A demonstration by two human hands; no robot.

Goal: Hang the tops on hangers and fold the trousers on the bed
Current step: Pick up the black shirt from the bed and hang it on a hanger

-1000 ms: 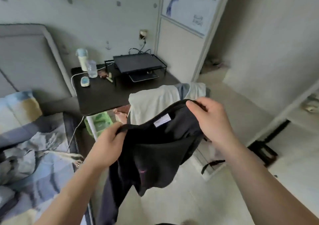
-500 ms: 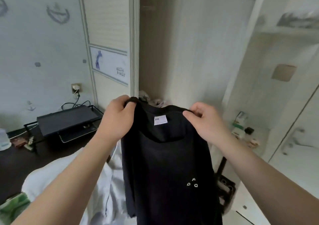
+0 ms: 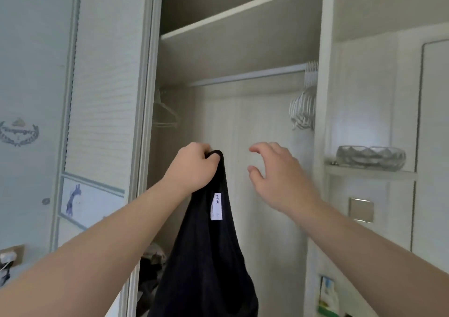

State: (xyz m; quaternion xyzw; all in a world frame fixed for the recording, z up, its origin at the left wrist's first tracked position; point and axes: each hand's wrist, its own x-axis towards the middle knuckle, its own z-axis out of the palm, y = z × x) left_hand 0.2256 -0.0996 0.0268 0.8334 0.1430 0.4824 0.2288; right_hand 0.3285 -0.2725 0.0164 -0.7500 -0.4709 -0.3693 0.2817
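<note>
Gripping the bunched neckline of the black top (image 3: 206, 256), my left hand (image 3: 194, 168) has its fingers curled tight; the garment hangs straight down from that fist, with its white label (image 3: 216, 206) facing me.

Right hand (image 3: 279, 173): half a second ago it held the other shoulder of the top. It has now let go and is raised beside the left, fingers spread and loosely bent, holding nothing.

Meaning for the task: I judge this to be the reach for a hanger. The top is not yet on one.

Wardrobe, open compartment:
- rail (image 3: 247, 75) runs across.
- bunch of white hangers (image 3: 303, 107) packed at its right end.
- single pale hanger (image 3: 165, 112) at its left end.
- dim heap of clothing (image 3: 153, 256) low on the left; I cannot tell the items apart.

Side shelf (image 3: 369, 172), right of the compartment: glass bowl (image 3: 371, 157); I cannot tell what is in it.
</note>
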